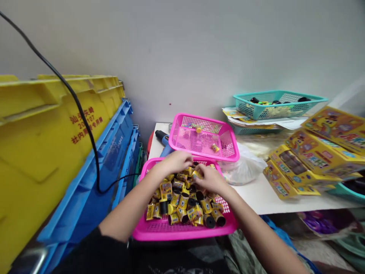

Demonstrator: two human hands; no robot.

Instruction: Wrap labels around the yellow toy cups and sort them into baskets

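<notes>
A pink basket (185,236) in front of me is heaped with small yellow-labelled canisters (182,200), several with black ends. Over the back of the heap, my left hand (180,161) is closed with its fingers curled; anything inside it is hidden. To its right, my right hand (210,178) reaches into the heap, thumb and fingers closed around a small yellow canister (197,174). Behind both hands stands a second pink basket (172,131). It holds a yellow-capped canister (198,129) and a yellow-labelled one (215,147) lying on its floor.
Stacked yellow (34,152) and blue crates (94,190) line the left side, with a black cable (82,114) hanging before them. A blue heat-gun-like tool (164,139) lies behind the baskets. Right: a plastic bag (245,167), yellow boxes (316,161), a teal basket (281,108).
</notes>
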